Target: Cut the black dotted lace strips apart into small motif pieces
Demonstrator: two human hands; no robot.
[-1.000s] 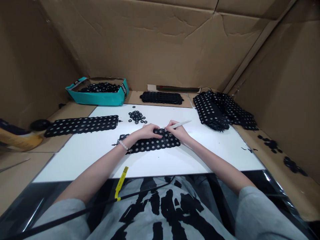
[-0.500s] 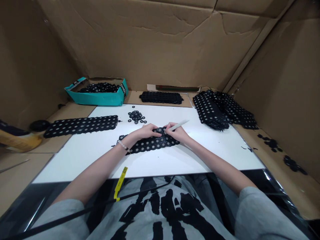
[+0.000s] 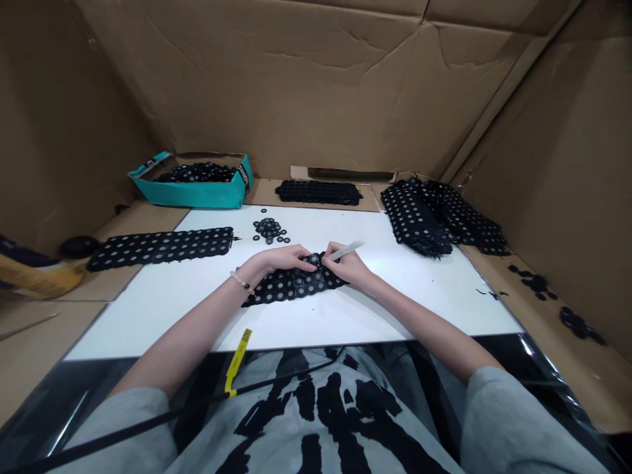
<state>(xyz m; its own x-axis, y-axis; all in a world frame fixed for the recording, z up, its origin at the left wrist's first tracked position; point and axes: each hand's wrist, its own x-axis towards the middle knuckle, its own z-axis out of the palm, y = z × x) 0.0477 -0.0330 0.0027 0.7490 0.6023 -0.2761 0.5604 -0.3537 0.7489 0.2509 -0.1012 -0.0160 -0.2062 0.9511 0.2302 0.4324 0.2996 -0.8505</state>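
Note:
A black strip with rows of pale round dots (image 3: 281, 288) lies on the white board in front of me. My left hand (image 3: 291, 257) grips its upper edge, thumb on top and fingers behind. Between the fingers of my right hand (image 3: 345, 264) is a slim, whitish pen-like tool (image 3: 348, 249), slanting up to the right. Its tip meets the strip close to my left thumb; what kind of tip it has is too small to tell. Beyond my left hand sits a small heap of loose black rings with pale centres (image 3: 269, 228).
A second dotted strip (image 3: 162, 247) lies at the left, by a yellow container (image 3: 39, 273). At the back stand a teal box (image 3: 192, 194) of dotted pieces and a black stack (image 3: 318, 192). More dotted strips (image 3: 415, 217) are piled at the right. Cardboard walls (image 3: 296, 85) enclose the board (image 3: 395, 309).
Both hands and the dotted strip have shifted slightly left. The pen-like tool has moved a little left and down along with my right hand.

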